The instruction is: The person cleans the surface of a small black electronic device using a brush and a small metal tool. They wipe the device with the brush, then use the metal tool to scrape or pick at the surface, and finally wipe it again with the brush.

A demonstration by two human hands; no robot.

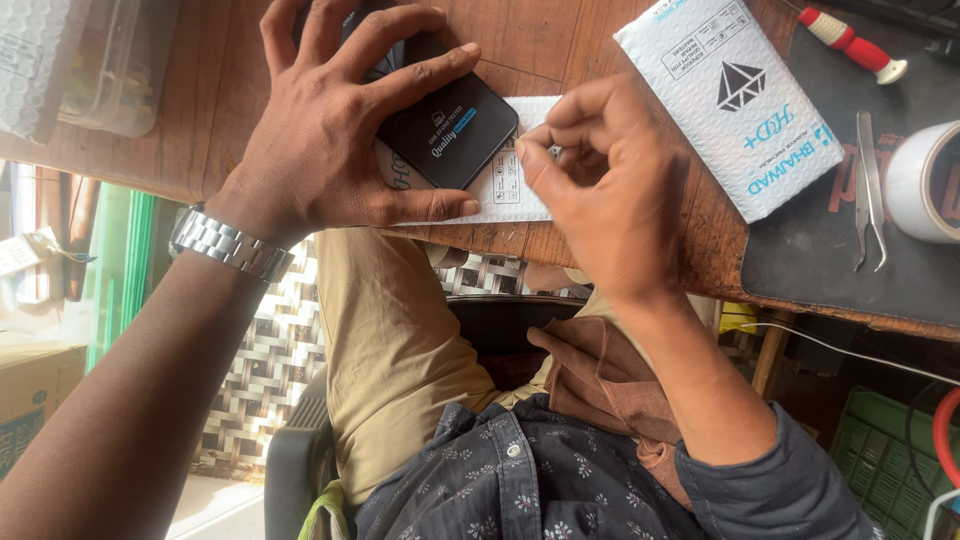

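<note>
Fingers of the left hand (335, 130) are spread wide and pressed flat on a black phone (455, 125) — thumb along the lower edge, index and middle across the top. Phone lies face up, tilted, on a white padded envelope (505, 190) near the front edge of the wooden table (540, 35). A film with a small printed label covers the screen.

Right hand (610, 185): fingertips curled together, pinched at the phone's right corner — cannot tell whether they grip the film edge or only touch it.

Outward: a second white padded envelope (730, 95) lies just right of the hands, partly on a black mat (800, 260). On the mat — metal tweezers (868, 190), a roll of white tape (925, 180), a red-handled tool (850, 42). Metal wristwatch (228, 243) on the left wrist.
</note>
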